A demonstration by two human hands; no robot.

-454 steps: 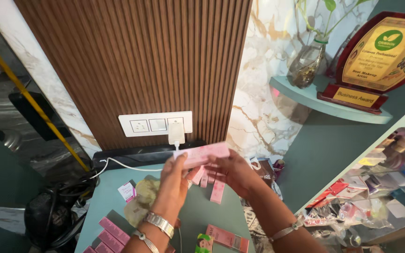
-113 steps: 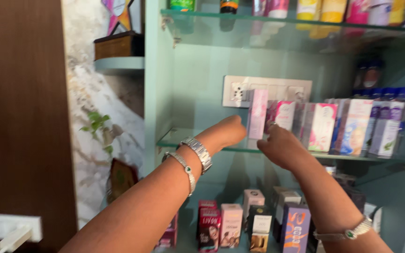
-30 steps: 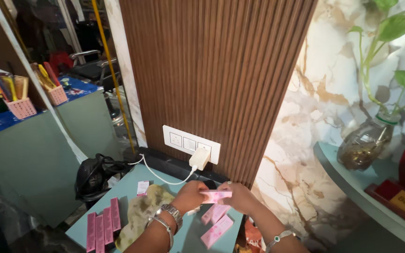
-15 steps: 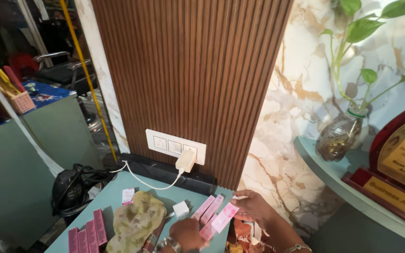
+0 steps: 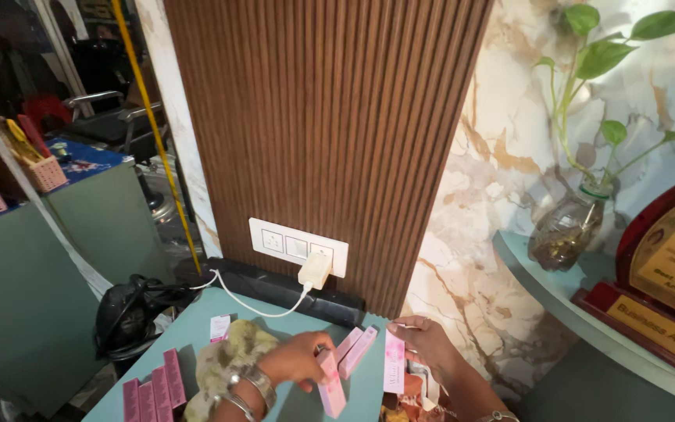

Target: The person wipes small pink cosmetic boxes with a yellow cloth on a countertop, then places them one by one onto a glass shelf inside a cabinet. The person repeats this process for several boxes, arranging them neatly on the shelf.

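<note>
Brown slatted wall panel [image 5: 330, 133] fills most of my view, above the teal worktop [image 5: 275, 316]. My left hand [image 5: 294, 361] pinches a pink box [image 5: 331, 384] near the front edge, which cuts it off. My right hand [image 5: 429, 344] grips a second pink box [image 5: 394, 362] upright; my forearms run out of view.

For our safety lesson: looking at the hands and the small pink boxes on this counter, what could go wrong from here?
1. The left hand holds a pink box near other loose boxes; it might knock them.
2. The right hand holds its upright box close to the counter edge; it might drop.
3. The charger cable crosses the counter and could snag.
</note>
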